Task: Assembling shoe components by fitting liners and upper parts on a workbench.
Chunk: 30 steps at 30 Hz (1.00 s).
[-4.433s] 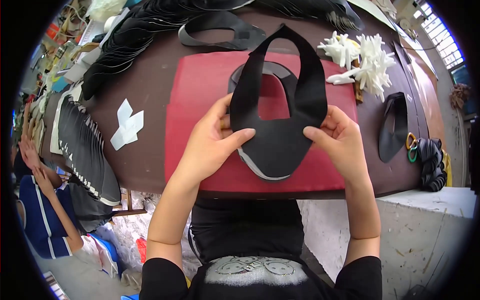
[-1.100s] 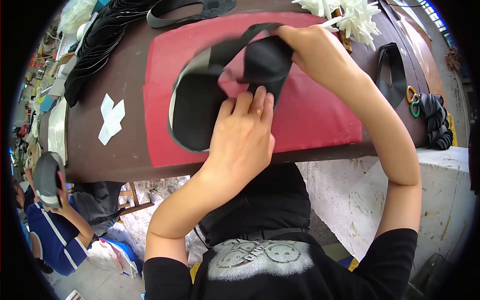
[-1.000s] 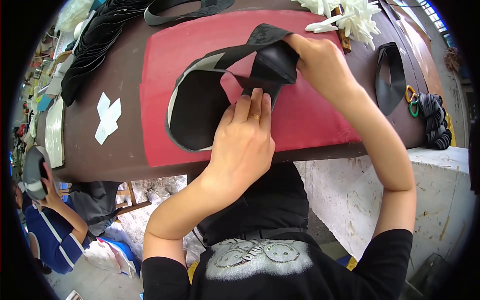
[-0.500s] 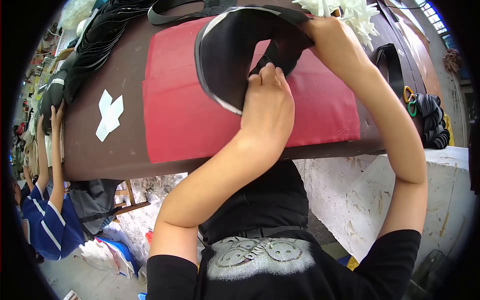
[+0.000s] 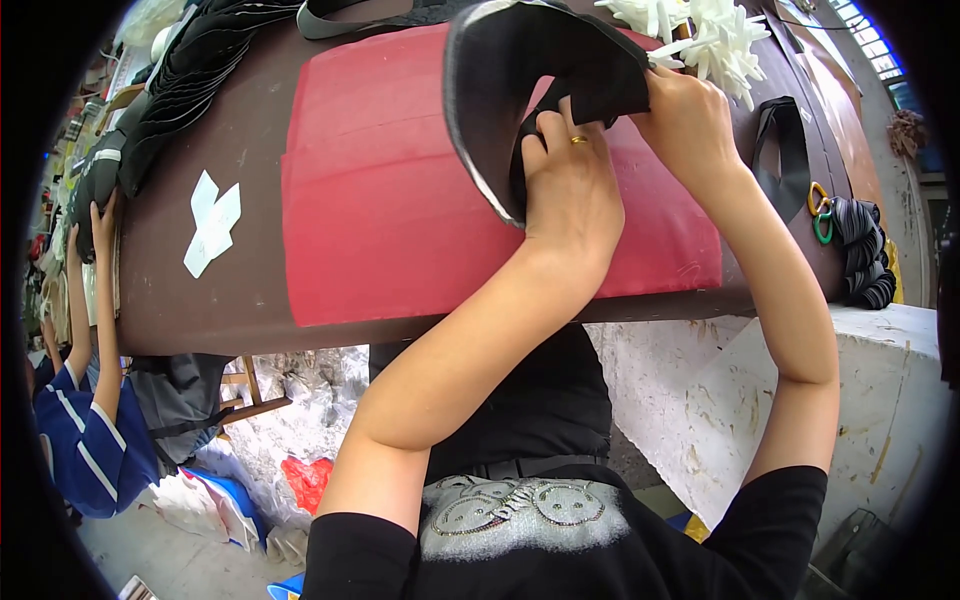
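I saw the black curved piece point(image 5: 492, 90), pale along its outer edge and bent around an opening, at one o'clock over the red mat point(image 5: 375, 210). The left hand point(image 5: 572, 190) and right hand point(image 5: 690, 115) both gripped it narrowly. Since the earlier frame, it had shifted toward three o'clock.

The thumb of the left hand point(image 5: 572, 195) is hidden — part of the black shoe upper point(image 5: 492, 100) is covered by its fingers; beyond, a second upper point(image 5: 428, 13) is cropped above.
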Each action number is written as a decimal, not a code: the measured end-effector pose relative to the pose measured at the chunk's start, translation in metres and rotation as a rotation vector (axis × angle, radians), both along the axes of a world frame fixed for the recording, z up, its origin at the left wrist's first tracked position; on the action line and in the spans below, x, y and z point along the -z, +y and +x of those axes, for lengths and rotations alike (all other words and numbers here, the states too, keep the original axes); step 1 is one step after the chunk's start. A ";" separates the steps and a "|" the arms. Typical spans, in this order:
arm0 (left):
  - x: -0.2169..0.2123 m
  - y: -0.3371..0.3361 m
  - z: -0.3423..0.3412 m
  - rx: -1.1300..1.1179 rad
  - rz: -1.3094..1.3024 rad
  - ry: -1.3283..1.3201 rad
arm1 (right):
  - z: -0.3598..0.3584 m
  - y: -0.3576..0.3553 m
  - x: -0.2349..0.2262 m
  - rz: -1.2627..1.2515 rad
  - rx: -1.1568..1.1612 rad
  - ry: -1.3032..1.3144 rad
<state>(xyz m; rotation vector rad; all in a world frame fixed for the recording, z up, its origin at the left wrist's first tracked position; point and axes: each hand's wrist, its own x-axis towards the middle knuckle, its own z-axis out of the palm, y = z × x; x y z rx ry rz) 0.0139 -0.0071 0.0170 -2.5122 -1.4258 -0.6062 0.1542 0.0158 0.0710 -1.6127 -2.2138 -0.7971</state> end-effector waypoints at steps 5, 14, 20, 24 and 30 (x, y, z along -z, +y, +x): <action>0.004 0.014 0.003 0.117 0.202 -0.013 | 0.007 0.003 -0.006 -0.014 -0.030 0.045; -0.008 0.010 -0.007 0.200 0.065 -0.243 | -0.002 0.002 -0.012 -0.132 0.075 0.100; -0.002 0.008 -0.009 0.234 0.159 -0.311 | -0.003 -0.003 -0.016 -0.145 0.015 0.117; -0.010 0.005 -0.011 0.223 0.091 -0.240 | 0.001 -0.009 -0.016 -0.121 0.016 0.065; -0.001 0.009 -0.005 0.178 0.180 -0.172 | -0.005 -0.011 -0.005 -0.072 0.109 0.044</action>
